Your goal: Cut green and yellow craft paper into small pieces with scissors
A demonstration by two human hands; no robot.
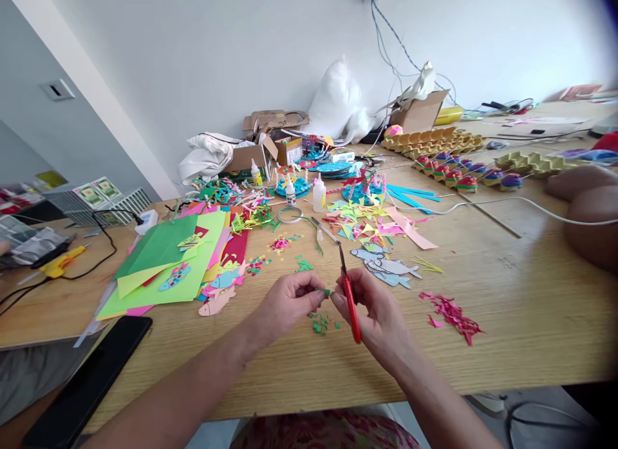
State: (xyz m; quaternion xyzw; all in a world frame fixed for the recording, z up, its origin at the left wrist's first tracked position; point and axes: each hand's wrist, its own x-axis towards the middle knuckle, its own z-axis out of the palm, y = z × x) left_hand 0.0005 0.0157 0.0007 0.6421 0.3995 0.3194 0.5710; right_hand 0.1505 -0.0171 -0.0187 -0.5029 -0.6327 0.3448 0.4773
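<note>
Between the thumb and finger of my left hand [293, 297] is a small piece of green paper [327, 292]. My right hand [376, 310] holds red-handled scissors [355, 317], their blades pointing away from me. The right fingertips come close to the green piece; whether they touch it I cannot tell. Below the hands lie small green paper clippings [319, 323], with further green snippets [304, 266] just beyond. Blue-grey paper fish [389, 268] lie past my right hand. Crimson paper scraps [454, 315] are to its right.
Coloured paper sheets [159, 249] with paper fish [219, 301] lie at left, near a black phone [91, 378]. Glue bottles [319, 194], paper scraps [360, 217] and blue strips [410, 196] sit farther back. Egg cartons [429, 142] and a white cable [506, 204] are at right. Another person's arm [589, 210] rests there.
</note>
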